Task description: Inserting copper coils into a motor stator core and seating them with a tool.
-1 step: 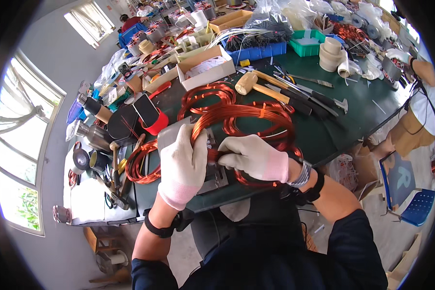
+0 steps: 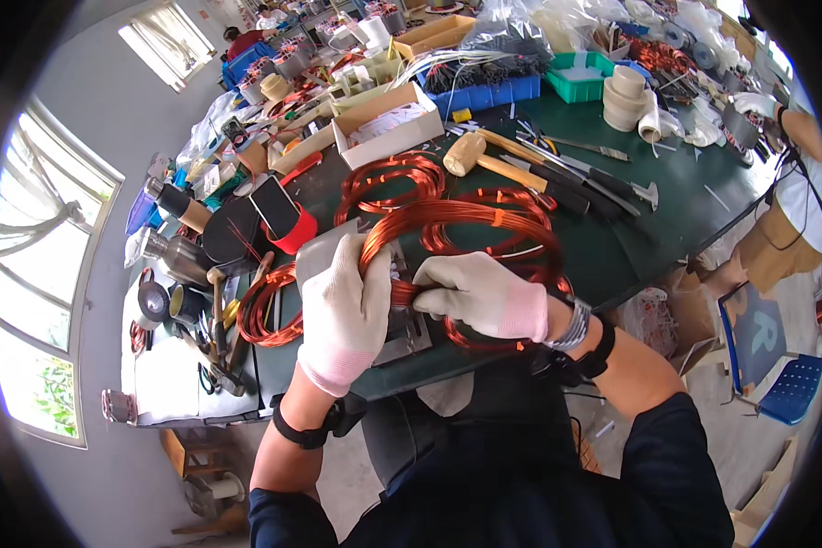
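Observation:
Both my hands wear white gloves with pink cuffs. My left hand point(image 2: 349, 315) closes around the left side of a copper wire coil point(image 2: 457, 216) tied with orange bands. On the coil's near side, my right hand point(image 2: 475, 292) pinches the wire bundle, its thumb and fingers pressed together. The coil is raised above the table at a tilt. Partly hidden behind my left hand lies a grey metal plate point(image 2: 324, 247). More copper coils rest around: one coil point(image 2: 402, 178) beyond my hands and another coil point(image 2: 269, 306) to the left.
A wooden mallet point(image 2: 466, 153) lies beyond the coil, near files and a caliper point(image 2: 647, 194). At left stand a phone on a red holder point(image 2: 294, 233) and a metal flask point(image 2: 169, 254). A white box point(image 2: 388, 128) and green tray point(image 2: 578, 87) sit farther back. Another person's arm point(image 2: 799, 132) is at far right.

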Demonstrator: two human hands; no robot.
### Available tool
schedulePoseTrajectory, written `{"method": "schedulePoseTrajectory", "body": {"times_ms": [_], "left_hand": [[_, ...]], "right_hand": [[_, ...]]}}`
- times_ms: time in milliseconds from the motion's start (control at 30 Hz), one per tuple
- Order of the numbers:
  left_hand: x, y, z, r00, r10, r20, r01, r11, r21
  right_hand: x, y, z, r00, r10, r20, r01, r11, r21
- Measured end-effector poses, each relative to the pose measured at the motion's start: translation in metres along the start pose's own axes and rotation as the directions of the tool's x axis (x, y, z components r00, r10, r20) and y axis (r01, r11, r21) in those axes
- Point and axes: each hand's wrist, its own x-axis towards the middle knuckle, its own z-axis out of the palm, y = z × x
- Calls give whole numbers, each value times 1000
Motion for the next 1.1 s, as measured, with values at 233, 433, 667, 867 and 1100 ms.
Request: {"method": "schedulePoseTrajectory", "body": {"times_ms": [233, 433, 667, 867, 1100], "left_hand": [[0, 14, -11, 907, -361, 218, 417, 844, -336], [-12, 12, -23, 786, -519, 337, 614, 722, -318], [-4, 2, -27, 962, -184, 200, 218, 962, -163], [17, 5, -31, 866, -314, 391, 454, 821, -346], [59, 6, -35, 670, -252, 698, 653, 647, -393]], "right_hand": [[-24, 13, 22, 912, -344, -221, 284, 922, -263], [-15, -9, 9, 950, -191, -248, 186, 982, -41], [-10, 11, 21, 916, -302, -264, 301, 953, -44], [-18, 10, 25, 931, -312, -188, 296, 949, -109], [-22, 19, 34, 980, -200, -6, 196, 966, -168]]}}
